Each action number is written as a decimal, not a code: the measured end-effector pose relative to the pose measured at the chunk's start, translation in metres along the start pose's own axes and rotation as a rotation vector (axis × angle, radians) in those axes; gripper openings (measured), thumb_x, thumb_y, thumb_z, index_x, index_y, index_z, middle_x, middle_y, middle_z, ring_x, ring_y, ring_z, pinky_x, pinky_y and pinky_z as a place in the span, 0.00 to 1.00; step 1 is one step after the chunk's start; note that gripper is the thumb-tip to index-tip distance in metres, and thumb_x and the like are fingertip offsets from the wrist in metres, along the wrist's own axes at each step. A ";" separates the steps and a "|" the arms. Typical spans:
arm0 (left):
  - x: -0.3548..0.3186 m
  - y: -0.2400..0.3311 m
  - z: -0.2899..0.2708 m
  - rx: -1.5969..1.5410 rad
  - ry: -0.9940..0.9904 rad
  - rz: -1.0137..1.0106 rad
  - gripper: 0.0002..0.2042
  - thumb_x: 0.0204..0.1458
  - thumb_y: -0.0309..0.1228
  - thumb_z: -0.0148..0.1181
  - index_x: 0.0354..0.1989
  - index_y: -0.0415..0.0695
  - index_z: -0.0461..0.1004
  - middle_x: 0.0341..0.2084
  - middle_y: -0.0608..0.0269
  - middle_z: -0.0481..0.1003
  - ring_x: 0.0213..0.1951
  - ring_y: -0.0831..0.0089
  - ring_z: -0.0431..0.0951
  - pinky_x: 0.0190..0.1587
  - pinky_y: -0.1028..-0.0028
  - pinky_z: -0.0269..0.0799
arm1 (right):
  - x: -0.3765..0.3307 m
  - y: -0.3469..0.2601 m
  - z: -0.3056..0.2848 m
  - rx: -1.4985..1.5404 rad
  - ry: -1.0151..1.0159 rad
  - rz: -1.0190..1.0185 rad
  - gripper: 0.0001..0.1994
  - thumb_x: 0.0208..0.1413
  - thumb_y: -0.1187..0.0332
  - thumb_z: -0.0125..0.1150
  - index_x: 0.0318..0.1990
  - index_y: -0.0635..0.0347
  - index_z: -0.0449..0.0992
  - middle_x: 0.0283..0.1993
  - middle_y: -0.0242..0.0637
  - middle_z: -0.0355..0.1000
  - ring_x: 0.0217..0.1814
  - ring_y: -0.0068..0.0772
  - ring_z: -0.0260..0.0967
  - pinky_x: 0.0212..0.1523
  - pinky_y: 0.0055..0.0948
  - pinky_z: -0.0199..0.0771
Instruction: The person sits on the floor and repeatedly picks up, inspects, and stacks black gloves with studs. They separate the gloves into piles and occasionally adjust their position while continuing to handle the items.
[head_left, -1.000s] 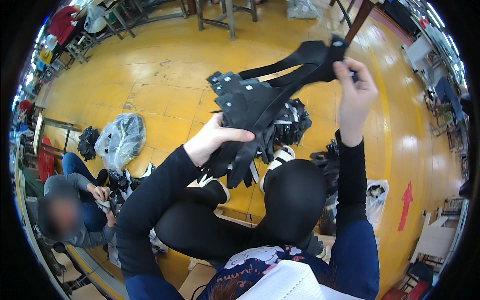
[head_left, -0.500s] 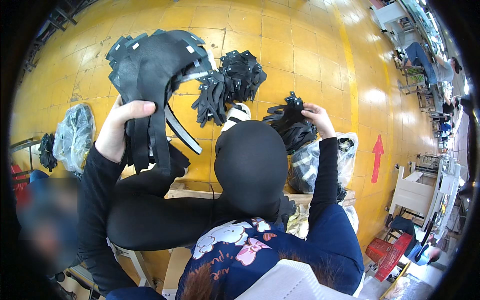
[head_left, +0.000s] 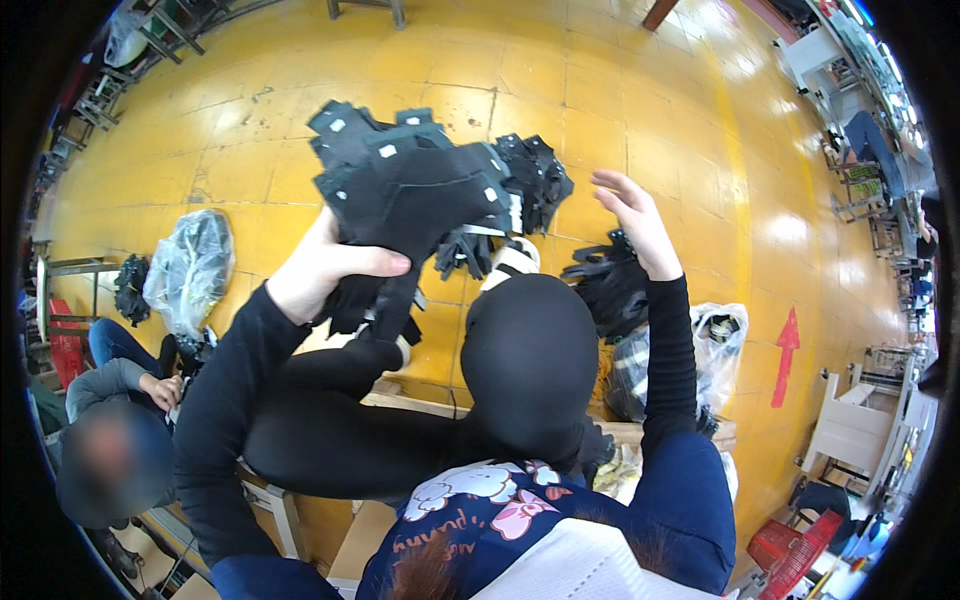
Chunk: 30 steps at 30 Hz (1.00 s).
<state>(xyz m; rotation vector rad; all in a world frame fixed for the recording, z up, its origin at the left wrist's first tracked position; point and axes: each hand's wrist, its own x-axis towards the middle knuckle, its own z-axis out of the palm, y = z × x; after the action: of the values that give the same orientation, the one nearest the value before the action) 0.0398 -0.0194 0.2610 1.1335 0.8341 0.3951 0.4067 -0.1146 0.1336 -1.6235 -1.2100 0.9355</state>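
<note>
The person's left hand (head_left: 322, 268) is clamped on a bundle of black strap-like pieces (head_left: 400, 195), raised over the yellow floor (head_left: 400, 60), its thumb lying across the front. The right hand (head_left: 640, 225) is well apart from the left, fingers extended and bare, near a pile of black strips (head_left: 608, 290) on the floor. Another black pile (head_left: 540, 178) shows partly behind the bundle. Toward the floor's left edge, a clear plastic bag (head_left: 192, 275) sits beside a dark bunch (head_left: 131, 290); toward its right edge is a red arrow (head_left: 787, 355).
</note>
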 end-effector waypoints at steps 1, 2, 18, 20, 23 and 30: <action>0.000 0.001 0.000 -0.012 -0.017 -0.011 0.34 0.38 0.19 0.65 0.59 0.40 0.61 0.48 0.60 0.70 0.50 0.70 0.69 0.55 0.71 0.64 | 0.005 -0.039 0.021 0.092 -0.111 -0.028 0.19 0.61 0.66 0.51 0.58 0.63 0.66 0.54 0.39 0.70 0.55 0.29 0.67 0.57 0.28 0.63; 0.000 0.003 0.002 -0.020 -0.033 -0.005 0.34 0.38 0.19 0.65 0.59 0.40 0.61 0.49 0.60 0.70 0.51 0.70 0.69 0.55 0.71 0.63 | 0.010 -0.062 0.039 0.248 -0.192 -0.066 0.21 0.60 0.65 0.53 0.58 0.64 0.65 0.52 0.40 0.71 0.54 0.28 0.67 0.57 0.27 0.64; -0.010 0.002 -0.018 -0.277 0.224 0.070 0.22 0.43 0.22 0.59 0.50 0.39 0.67 0.36 0.60 0.74 0.35 0.71 0.77 0.40 0.73 0.74 | 0.036 -0.136 0.100 0.452 -0.536 0.013 0.13 0.59 0.73 0.53 0.50 0.70 0.71 0.40 0.41 0.77 0.36 0.22 0.73 0.43 0.21 0.73; -0.010 0.003 -0.033 -0.362 0.191 0.025 0.24 0.43 0.22 0.63 0.49 0.37 0.61 0.39 0.56 0.73 0.37 0.70 0.77 0.40 0.70 0.76 | 0.033 -0.132 0.088 0.459 -0.498 0.036 0.14 0.59 0.73 0.53 0.50 0.70 0.71 0.41 0.42 0.77 0.37 0.22 0.73 0.43 0.21 0.72; -0.012 0.004 -0.028 -0.353 0.234 0.066 0.17 0.46 0.27 0.56 0.47 0.39 0.69 0.28 0.61 0.75 0.27 0.72 0.77 0.31 0.75 0.76 | 0.029 -0.123 0.076 0.485 -0.467 0.045 0.15 0.59 0.73 0.52 0.52 0.71 0.69 0.43 0.44 0.76 0.39 0.23 0.73 0.45 0.21 0.72; -0.010 0.005 -0.025 -0.274 0.089 0.107 0.22 0.47 0.31 0.56 0.50 0.32 0.67 0.25 0.61 0.73 0.24 0.76 0.74 0.27 0.79 0.73 | 0.018 -0.108 0.058 0.729 -0.421 0.177 0.17 0.60 0.73 0.48 0.55 0.72 0.67 0.50 0.49 0.73 0.47 0.33 0.74 0.49 0.27 0.73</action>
<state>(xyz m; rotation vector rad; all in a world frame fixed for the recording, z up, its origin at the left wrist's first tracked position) 0.0154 -0.0085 0.2651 0.9120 0.7720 0.6334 0.3252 -0.0699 0.2150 -0.9762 -0.8305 1.6592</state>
